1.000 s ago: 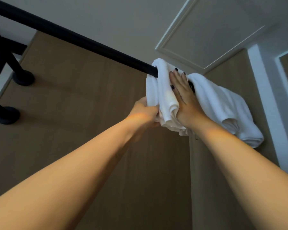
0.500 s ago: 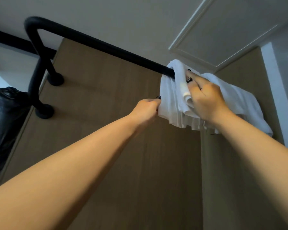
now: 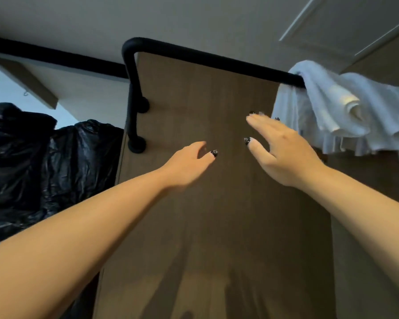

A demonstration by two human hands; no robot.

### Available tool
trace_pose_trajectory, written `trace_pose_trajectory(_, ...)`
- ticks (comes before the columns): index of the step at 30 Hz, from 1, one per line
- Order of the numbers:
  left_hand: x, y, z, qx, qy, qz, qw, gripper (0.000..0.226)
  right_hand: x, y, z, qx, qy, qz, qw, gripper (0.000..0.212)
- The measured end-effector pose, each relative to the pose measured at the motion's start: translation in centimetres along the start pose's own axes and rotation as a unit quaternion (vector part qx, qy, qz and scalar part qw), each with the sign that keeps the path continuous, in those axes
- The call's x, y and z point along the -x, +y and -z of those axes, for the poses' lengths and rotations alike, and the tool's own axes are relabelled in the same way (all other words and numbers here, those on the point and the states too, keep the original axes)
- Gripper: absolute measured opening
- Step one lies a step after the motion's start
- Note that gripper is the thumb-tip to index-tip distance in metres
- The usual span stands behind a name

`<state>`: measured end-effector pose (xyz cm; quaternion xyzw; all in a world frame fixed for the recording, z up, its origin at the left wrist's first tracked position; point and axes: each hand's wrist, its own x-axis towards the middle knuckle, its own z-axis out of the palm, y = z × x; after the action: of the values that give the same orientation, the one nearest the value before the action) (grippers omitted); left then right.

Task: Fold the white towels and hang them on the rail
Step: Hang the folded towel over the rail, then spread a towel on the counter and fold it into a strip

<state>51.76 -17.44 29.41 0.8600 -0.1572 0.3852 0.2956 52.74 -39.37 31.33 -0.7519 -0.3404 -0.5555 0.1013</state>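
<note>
A folded white towel (image 3: 325, 111) hangs over the black rail (image 3: 217, 61) at the upper right, its layered edges drooping below the bar. A second white towel (image 3: 387, 104) lies on the rail just right of it, partly cut off by the frame edge. My right hand (image 3: 283, 150) hovers to the left of and below the first towel, fingers straight and spread, holding nothing. Further left and lower is my left hand (image 3: 191, 162), with loosely curled fingers and nothing in it. Both hands are off the towels.
The rail bends down at its left end to two round mounts (image 3: 137, 143) on a brown wooden panel (image 3: 205, 226). Black plastic bags (image 3: 44, 162) bulge at the left. A white ceiling panel (image 3: 355, 19) sits above the towels.
Both hands have let go of the towel and drawn back to the left and down. The view has swung left, so the towels now sit at the right edge.
</note>
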Motion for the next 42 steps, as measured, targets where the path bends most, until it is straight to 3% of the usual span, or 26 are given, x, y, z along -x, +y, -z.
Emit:
trace_pose_trajectory(8,9.8,-7.9,6.2,-0.17,-0.111,0.004,0.979,0.069,3.8,-9.2,-6.3,-0.022,-0.149,-0.032,0.988,0.058)
trace_pose_trajectory(18,22.6,-16.2,8.2,-0.173,-0.186,0.072,0.964,0.07,10.6,-19.3,-12.2,-0.065,-0.298,-0.042,0.952,0.061)
trace_pose_trajectory(31,32.3,-23.3,0.5,-0.104,-0.251,0.204,0.941,0.072,23.2,-21.0,-21.4,-0.132,-0.466,-0.093,0.87,0.073)
trace_pose_trajectory(42,36.3,-29.9,-9.4,-0.04,-0.252,0.328,0.909,0.065,29.9,-18.4,-30.5,-0.211,-0.572,-0.081,0.789,0.065)
